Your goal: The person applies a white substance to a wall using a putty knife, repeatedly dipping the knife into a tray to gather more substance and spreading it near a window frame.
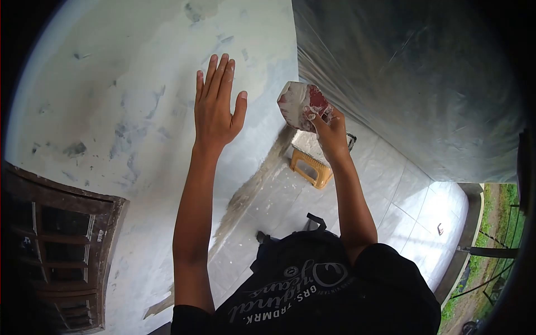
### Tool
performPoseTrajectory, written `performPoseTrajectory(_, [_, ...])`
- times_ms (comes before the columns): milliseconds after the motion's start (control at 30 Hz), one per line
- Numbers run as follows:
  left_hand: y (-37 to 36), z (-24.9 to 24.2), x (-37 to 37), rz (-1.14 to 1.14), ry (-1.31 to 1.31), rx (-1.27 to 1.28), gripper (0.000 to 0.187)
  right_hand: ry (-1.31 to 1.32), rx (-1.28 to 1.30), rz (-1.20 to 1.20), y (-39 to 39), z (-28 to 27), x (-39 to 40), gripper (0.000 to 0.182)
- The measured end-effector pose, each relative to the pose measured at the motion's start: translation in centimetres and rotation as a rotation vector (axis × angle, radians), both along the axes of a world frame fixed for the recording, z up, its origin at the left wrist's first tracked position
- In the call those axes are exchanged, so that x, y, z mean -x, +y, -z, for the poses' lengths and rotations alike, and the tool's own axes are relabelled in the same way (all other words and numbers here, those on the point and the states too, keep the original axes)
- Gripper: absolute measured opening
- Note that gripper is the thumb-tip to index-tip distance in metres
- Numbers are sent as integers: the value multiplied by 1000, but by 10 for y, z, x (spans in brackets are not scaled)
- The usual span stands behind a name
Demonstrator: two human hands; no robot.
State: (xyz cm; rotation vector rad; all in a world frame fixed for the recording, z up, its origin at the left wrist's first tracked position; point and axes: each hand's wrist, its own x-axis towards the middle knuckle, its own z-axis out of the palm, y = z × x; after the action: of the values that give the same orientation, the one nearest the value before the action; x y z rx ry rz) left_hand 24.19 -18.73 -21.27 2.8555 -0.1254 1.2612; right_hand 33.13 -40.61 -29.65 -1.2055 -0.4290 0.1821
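Observation:
My left hand [215,114] lies flat against the pale wall [151,56], its back to me, fingers stretched upward and thumb spread out. Patches of dark smears and uneven filler mark the wall around it. In my right hand [330,131] is a reddish putty spreader [317,100], gripped between thumb and fingers. White putty coats much of the spreader's flat face and some of my fingertips. The spreader is held up to the right of the wall's corner.
Below my right hand a yellow plastic stool [311,170] carries a putty-covered board [308,144]. Translucent plastic sheeting [413,84] hangs at the right. A brown-framed window [64,240] is at lower left. Tiled floor [385,195] runs toward a grassy edge [494,240].

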Motion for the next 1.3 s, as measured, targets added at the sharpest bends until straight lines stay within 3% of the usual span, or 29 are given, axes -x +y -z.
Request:
performPoseTrajectory(267, [-35,84,-68,-26,119,177,51,147,67,36,-61,36,-69,30])
performPoseTrajectory(600, [-17,190,-157,23,278,382,51,372,86,178,-62,122,-133,24])
performPoseTrajectory(933, [-30,300,-214,64,531,624,51,494,261,212,-62,255,-195,24])
performPoseTrajectory(1033, [-36,335,-218,0,613,655,51,530,292,175,-52,297,-211,24])
performPoseTrajectory(1100, [-42,358,-215,-64,652,676,51,456,445,90,-44,326,-227,27])
performPoseTrajectory(1300, [-52,422,-215,-234,759,727,51,478,452,-8,-27,412,-251,27])
